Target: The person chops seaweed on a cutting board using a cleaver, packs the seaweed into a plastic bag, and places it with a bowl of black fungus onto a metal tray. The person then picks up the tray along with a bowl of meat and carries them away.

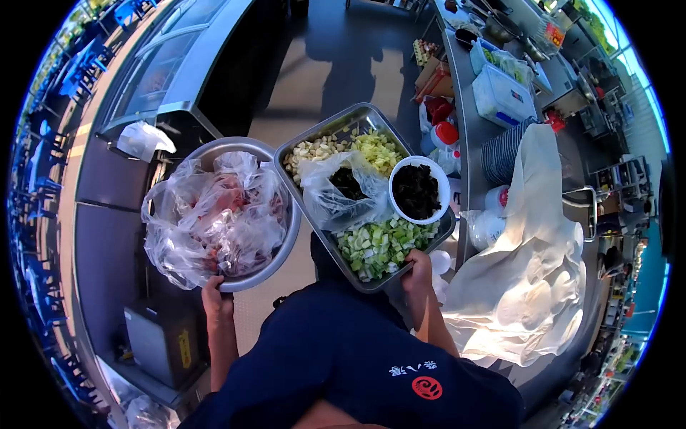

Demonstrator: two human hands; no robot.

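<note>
My left hand is closed on the near rim of a round metal bowl. Clear plastic bags with reddish, meat-like contents fill the bowl. With my right hand I grip the near right corner of a rectangular metal tray, its rim close against the bowl. In the tray lie peeled garlic cloves, chopped yellowish pieces and chopped green onion. A clear bag with dark contents sits in the middle. Beside it stands a white tub of dark, wrinkled pieces.
Along the right runs a metal counter with plastic containers, a stack of plates and a large pale cloth. A display case and a metal box are on the left. Bottles and boxes stand by the floor.
</note>
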